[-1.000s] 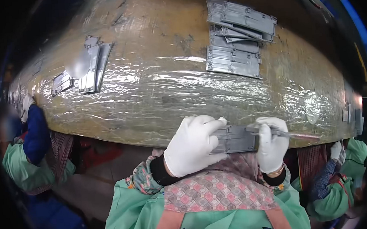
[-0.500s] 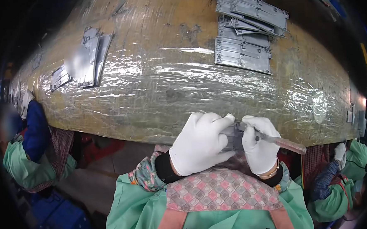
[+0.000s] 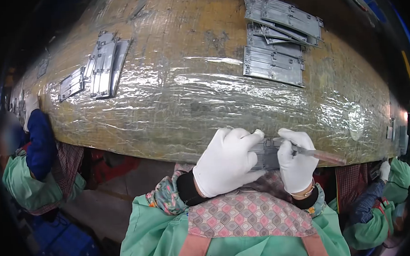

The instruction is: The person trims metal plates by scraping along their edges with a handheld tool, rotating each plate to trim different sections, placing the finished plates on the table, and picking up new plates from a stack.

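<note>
At the table's near edge, my white-gloved left hand (image 3: 227,160) is closed round one side of a flat grey panel (image 3: 267,158). Much of that panel is hidden by my fingers. My right hand (image 3: 298,165), also gloved, pinches a slim pen-like tool with a translucent pinkish handle (image 3: 326,157) that sticks out to the right. The tool's working end is at the panel's right side, covered by my fingers, so its kind does not show. Both hands are close together just in front of my patterned apron (image 3: 251,213).
On the film-covered table (image 3: 181,124) a loose pile of grey panels (image 3: 275,61) lies at the far right. A smaller group of panels (image 3: 103,66) lies at the left. One co-worker's sleeve (image 3: 40,143) rests at the left edge; other people (image 3: 369,212) sit on the right.
The panel shows more between my hands, and my right hand with the tool has shifted slightly right and down. The left hand keeps its hold. Blur over the left panels is gone.
</note>
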Demonstrator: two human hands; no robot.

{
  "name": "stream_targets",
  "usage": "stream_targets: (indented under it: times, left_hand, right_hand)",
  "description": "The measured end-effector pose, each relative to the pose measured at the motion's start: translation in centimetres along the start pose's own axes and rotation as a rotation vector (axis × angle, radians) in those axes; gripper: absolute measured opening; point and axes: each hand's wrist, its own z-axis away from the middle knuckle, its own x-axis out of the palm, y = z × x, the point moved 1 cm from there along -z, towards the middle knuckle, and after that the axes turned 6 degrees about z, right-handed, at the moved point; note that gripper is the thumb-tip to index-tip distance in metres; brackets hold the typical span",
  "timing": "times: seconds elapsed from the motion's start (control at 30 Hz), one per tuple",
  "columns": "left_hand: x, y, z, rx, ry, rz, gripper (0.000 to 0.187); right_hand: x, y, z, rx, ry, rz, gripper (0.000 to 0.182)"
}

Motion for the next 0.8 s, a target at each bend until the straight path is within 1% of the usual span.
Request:
stream_targets:
  times: [0.03,0.07,0.13,0.17,0.23,0.27,0.33,0.37,0.43,0.47,0.53,0.57,0.63,0.67,0.7,0.73,0.8]
  left_hand:
    - [0.0,0.0,0.0,0.002,-0.001,0.001,0.041]
    - [0.0,0.1,0.0,0.000,0.004,-0.001,0.041]
    - [0.0,0.1,0.0,0.004,0.008,-0.004,0.041]
    - [0.0,0.1,0.0,0.015,0.020,-0.009,0.041]
    - [0.2,0.1,0.0,0.016,0.040,-0.015,0.040]
    - [0.2,0.1,0.1,0.013,0.027,-0.028,0.041]
    - [0.1,0.1,0.0,0.019,0.019,-0.024,0.042]
    - [0.0,0.1,0.0,0.018,0.009,-0.026,0.042]
    - [0.0,0.2,0.0,0.030,0.038,-0.013,0.042]
    - [0.1,0.1,0.0,0.030,0.034,-0.013,0.042]
    - [0.0,0.3,-0.1,0.027,0.034,-0.028,0.042]
    - [-0.1,0.2,-0.1,0.036,0.034,-0.018,0.043]
    - [0.0,0.1,-0.2,0.035,0.022,-0.023,0.042]
    - [-0.1,0.1,-0.2,0.039,0.025,-0.038,0.043]
    - [0.0,0.0,-0.1,0.045,0.031,-0.025,0.044]
    - [0.0,0.0,-0.1,0.046,0.029,-0.027,0.044]
    - [0.1,0.0,-0.2,0.065,0.052,-0.024,0.044]
  right_hand:
    - [-0.1,0.2,0.0,0.016,0.014,-0.015,0.020]
    - [-0.1,0.1,0.2,0.078,0.023,-0.100,0.022]
    - [0.2,-0.5,0.2,0.095,0.032,-0.145,0.022]
    - [0.4,-0.7,0.3,0.130,-0.005,-0.185,0.022]
    - [0.6,-0.5,0.0,-0.045,-0.005,-0.022,0.021]
    - [0.7,-0.5,-0.1,-0.044,-0.001,-0.022,0.021]
    - [0.1,-1.1,-0.3,-0.100,-0.029,0.070,0.021]
    - [0.3,-0.6,0.2,0.006,0.004,-0.005,0.022]
    - [-0.2,0.5,-0.2,-0.015,0.075,0.034,0.022]
    - [-0.2,0.7,0.0,0.078,0.058,-0.040,0.022]
    - [-0.3,0.1,0.2,0.128,0.017,-0.105,0.022]
    - [-0.3,-0.6,0.2,0.111,-0.019,-0.154,0.022]
    - [-0.1,-0.2,0.1,0.023,-0.040,-0.102,0.022]
    - [-0.2,0.1,0.1,0.045,-0.033,-0.125,0.021]
    - [-0.7,-0.1,-0.3,-0.023,-0.013,0.005,0.019]
    - [-0.9,0.2,-0.1,-0.023,-0.011,0.003,0.019]
    - [-1.0,0.6,0.2,0.070,-0.005,-0.099,0.018]
